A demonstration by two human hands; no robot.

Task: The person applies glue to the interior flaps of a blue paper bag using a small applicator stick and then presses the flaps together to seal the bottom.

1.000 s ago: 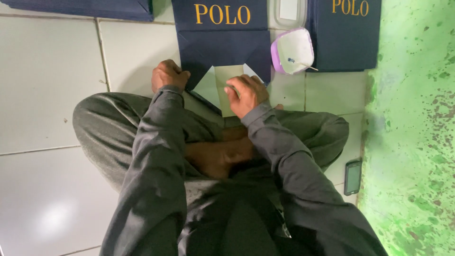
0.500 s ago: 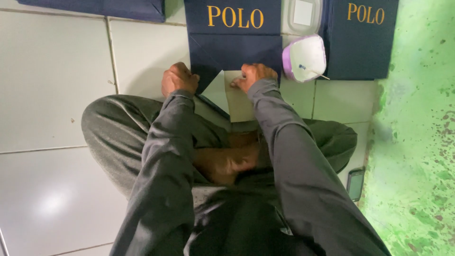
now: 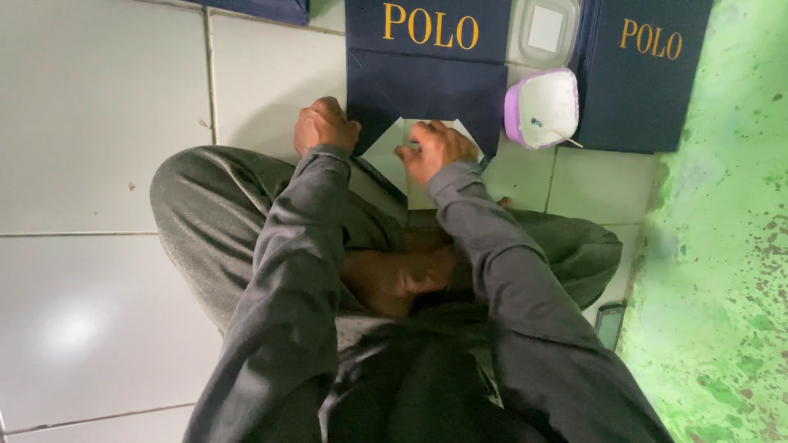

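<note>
Floor tiles (image 3: pixel 107 123), white and glossy, fill the left of the frame; a green speckled wall (image 3: pixel 722 271) fills the right. I sit cross-legged at centre, grey sleeves running up the frame to both hands.

Largest work item: a navy paper bag (image 3: pixel 427 78) lying flat at upper centre, gold lettering on its face, its bottom fold open toward me with a pale insert (image 3: pixel 390 148) showing in the notch. A second navy bag (image 3: pixel 640 90) lies at upper right, and the edge of a third (image 3: pixel 263 8) sits at the top edge, left of centre.

Left hand (image 3: pixel 324 125): curled nearly to a fist, knuckles up, pressing on the lower left corner of the fold. I cannot tell whether it pinches the paper or only bears down on it.

Right hand (image 3: pixel 435 149): fingers bent and flattened on the insert and the right flap, pressing rather than gripping.

Change noted: a second ago both hands were lower in the frame and the right hand was raised over the insert; now both are planted on the fold, so I judge the crease is being pressed flat.

Smaller items: a clear lidded tub (image 3: pixel 543 31) at the top, a purple-rimmed bowl (image 3: pixel 542 107) just below it, and a dark phone (image 3: pixel 609 324) at lower right by the wall.
</note>
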